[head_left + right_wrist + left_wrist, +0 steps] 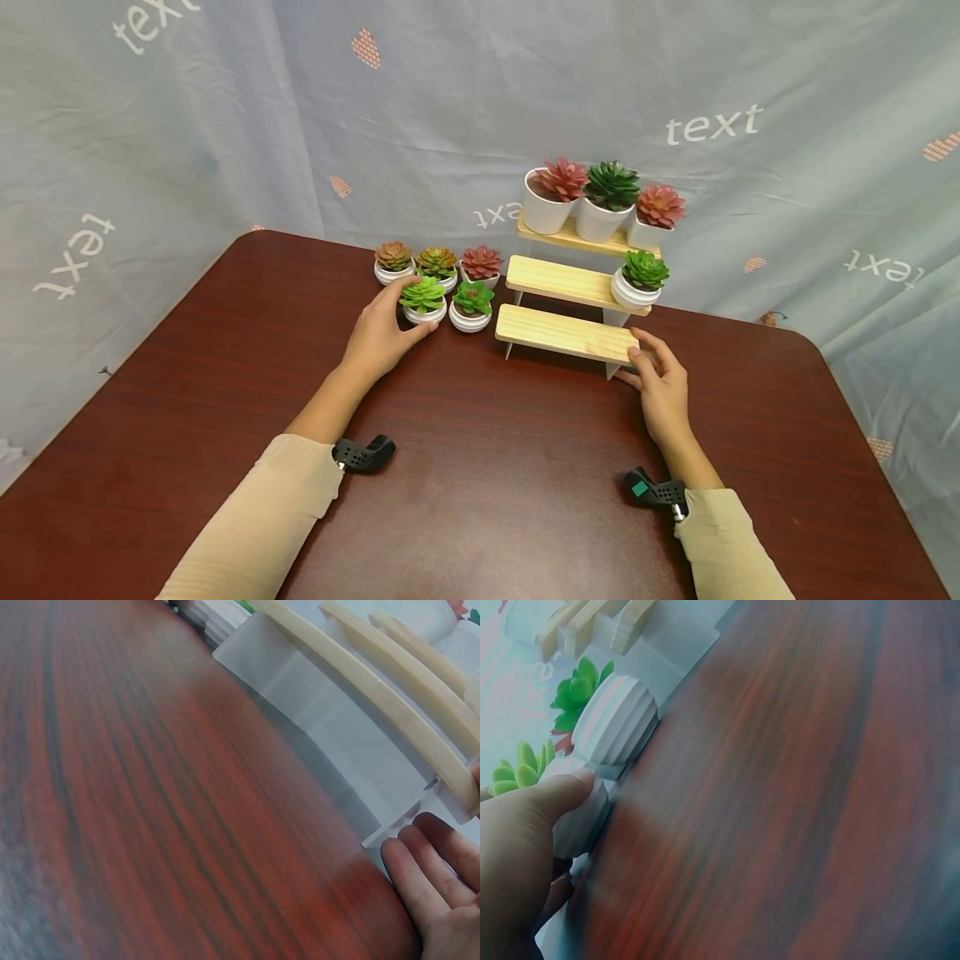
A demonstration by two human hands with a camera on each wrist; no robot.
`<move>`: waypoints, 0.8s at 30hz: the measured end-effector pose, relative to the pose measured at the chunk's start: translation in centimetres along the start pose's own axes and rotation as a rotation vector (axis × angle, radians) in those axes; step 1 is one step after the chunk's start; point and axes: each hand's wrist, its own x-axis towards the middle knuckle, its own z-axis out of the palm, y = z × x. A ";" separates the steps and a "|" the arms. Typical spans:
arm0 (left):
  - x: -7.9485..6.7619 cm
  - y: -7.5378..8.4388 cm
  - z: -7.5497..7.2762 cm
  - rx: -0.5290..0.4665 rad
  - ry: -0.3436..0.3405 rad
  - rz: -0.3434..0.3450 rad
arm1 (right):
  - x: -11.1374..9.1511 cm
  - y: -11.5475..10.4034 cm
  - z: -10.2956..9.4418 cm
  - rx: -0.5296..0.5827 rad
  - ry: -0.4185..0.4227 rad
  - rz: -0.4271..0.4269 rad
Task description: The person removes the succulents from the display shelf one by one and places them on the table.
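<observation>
My left hand point(377, 333) grips a small white ribbed pot with a bright green succulent point(423, 298) at the front left of a cluster of pots. In the left wrist view the thumb lies against that white pot point(581, 817). Right beside it is a darker green succulent point(472, 302) in a similar pot. My right hand point(666, 390) holds the right end of the lowest board of a three-tier wooden stand point(555, 329), thumb and a finger at its corner. In the right wrist view, other fingers point(412, 881) extend beside the stand's pale leg.
Behind the held pot are a brownish succulent point(393, 258), a yellow-green one point(437, 265) and a red one point(482, 265). The top tier bears three pots, among them a dark green succulent point(612, 187). A green succulent point(643, 273) sits at the middle tier's right end. A curtain point(450, 108) hangs behind the table point(480, 500).
</observation>
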 end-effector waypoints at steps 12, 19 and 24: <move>-0.3 0.8 0.5 0.038 0.028 -0.022 | 0.0 0.1 -0.1 -0.013 -0.002 0.002; -0.3 0.8 0.2 0.018 0.067 -0.052 | 0.0 0.1 -0.1 -0.011 -0.003 -0.001; -0.3 1.4 -0.4 -0.009 0.180 0.010 | 0.1 0.2 0.0 -0.006 -0.001 0.000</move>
